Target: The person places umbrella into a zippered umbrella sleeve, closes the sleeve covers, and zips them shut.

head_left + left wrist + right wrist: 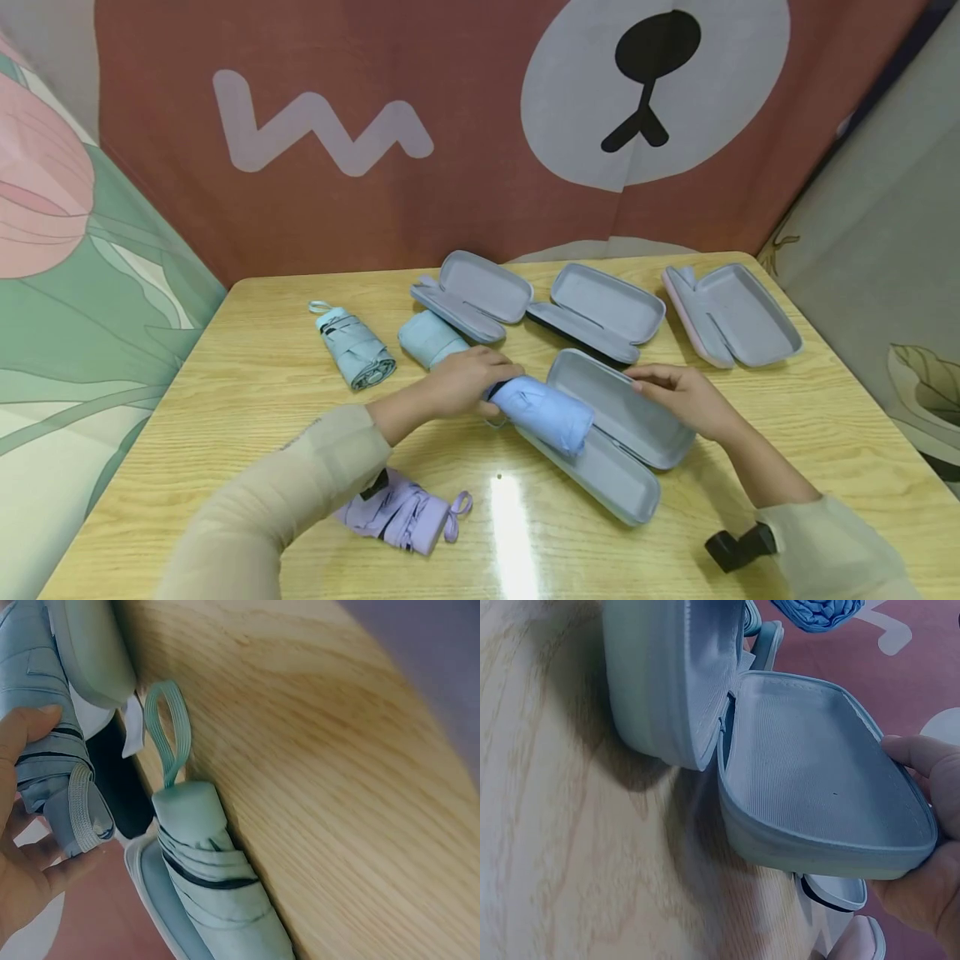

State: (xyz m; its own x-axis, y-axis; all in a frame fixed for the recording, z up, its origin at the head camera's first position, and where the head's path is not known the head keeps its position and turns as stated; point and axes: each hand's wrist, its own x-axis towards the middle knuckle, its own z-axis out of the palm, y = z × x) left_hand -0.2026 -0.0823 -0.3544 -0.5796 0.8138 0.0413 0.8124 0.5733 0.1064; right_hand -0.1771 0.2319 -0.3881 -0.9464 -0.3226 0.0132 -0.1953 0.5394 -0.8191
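Observation:
My left hand (468,385) grips a folded blue umbrella (546,414) by its handle end, and in the left wrist view its thumb lies along the wrapped cloth. The umbrella is held over an open grey-lined case (633,497) in the middle of the table. My right hand (686,402) pinches the rim of that case's raised half, with the thumb on the inner side in the right wrist view. Close behind my left hand lies a folded mint-green umbrella (429,337), partly hidden; its strap loop (169,735) shows in the left wrist view.
Another pale green umbrella (358,350) lies at the left. A purple umbrella (420,517) lies in front, partly under my left sleeve. Along the back stand three open cases: one left (487,287), one dark-shelled (611,304), one pink-shelled (750,317).

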